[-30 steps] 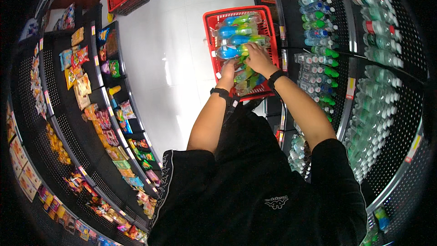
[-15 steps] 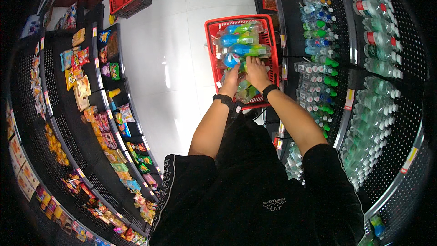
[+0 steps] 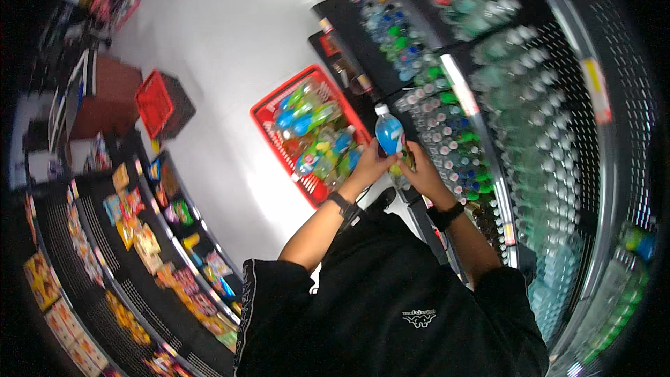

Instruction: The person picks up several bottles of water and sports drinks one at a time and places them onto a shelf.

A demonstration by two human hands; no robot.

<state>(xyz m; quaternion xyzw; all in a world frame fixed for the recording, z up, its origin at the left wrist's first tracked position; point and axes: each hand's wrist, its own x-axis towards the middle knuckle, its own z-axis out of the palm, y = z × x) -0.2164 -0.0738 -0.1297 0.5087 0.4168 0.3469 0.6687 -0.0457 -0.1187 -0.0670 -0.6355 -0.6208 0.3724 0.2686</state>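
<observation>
My two hands hold a plastic bottle point(image 3: 389, 132) with a blue upper part, a green lower part and a white cap. Fingers of my left hand point(image 3: 371, 167) close around its lower part from the left. On the other side, my right hand point(image 3: 426, 176) grips the same lower part, which the fingers partly hide. The bottle is beside the right edge of a red shopping basket point(image 3: 283, 156). Several similar blue and green bottles point(image 3: 303, 124) lie in the basket. Black bands circle both wrists.
Dark shelves with rows of drink bottles point(image 3: 527, 132) rise on the right. On the left, a shelf carries snack packets point(image 3: 146, 248). Another red basket point(image 3: 155, 103) stands on the pale floor near a brown counter point(image 3: 115, 98). Motion blurs part of the view.
Both hands have left the basket with one blue and green bottle, now raised at its right side. My view has turned toward the drink shelves on the right.
</observation>
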